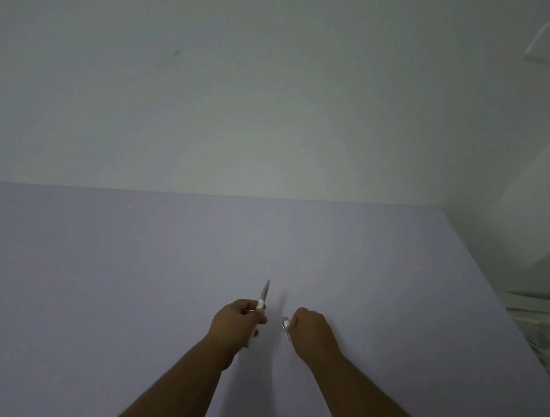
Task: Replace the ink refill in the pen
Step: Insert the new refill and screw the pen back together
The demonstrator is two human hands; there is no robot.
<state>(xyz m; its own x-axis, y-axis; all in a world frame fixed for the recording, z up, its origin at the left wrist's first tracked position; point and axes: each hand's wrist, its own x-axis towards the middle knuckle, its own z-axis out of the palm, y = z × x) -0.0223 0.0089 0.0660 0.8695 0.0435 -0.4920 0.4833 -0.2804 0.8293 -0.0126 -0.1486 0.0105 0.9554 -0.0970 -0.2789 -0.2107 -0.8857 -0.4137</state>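
— Nearest the camera?
— Two bare forearms reaching forward over a pale lilac table (130, 279), with shadows under each wrist.
— Around the hands?
— Bare tabletop on every side of both. Nothing between the two fists, nothing lying in front of them. Off to the right of the right hand (311, 331), past the table edge, a heap of white bags or packaging (540, 328), too dim to make out. Beyond the hands, a plain pale wall (243, 90).
— Left hand (236, 325)?
— Curled tight around the pen's front section (262, 298): white collar just at the thumb, grey tapered tip poking up and away past the knuckles, white barrel end showing below the fingers.
— Right hand?
— Closed into a fist on the pen's rear part (286, 328); only a white end and a sliver of metal clip peeking out on the side toward the left hand.
— Apart or joined?
— Apart, near each other, clear gap between.
— Refill?
— Cannot tell; hidden or too small to pick out.
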